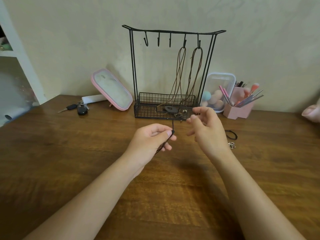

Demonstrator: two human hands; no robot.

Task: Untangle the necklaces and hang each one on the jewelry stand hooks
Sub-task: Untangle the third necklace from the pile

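Two bare forearms (97, 187) reach over a wooden table (69, 161). At centre frame the left hand (152, 137) pinches a thin black cord (172, 126); the right hand (206, 130) hangs loosely curled, empty, partly hiding more cord. Behind, two brown cord necklaces (181, 66) hang on a black wire stand (173, 31), pendants indistinct in its mesh basket (149, 110).

We log: stand (132, 66) black | necklaces (201, 58) brown | cord (173, 126) black | mirror (112, 89) pink-rimmed | cup (237, 112) pink | counter (86, 144) brown wood-grain
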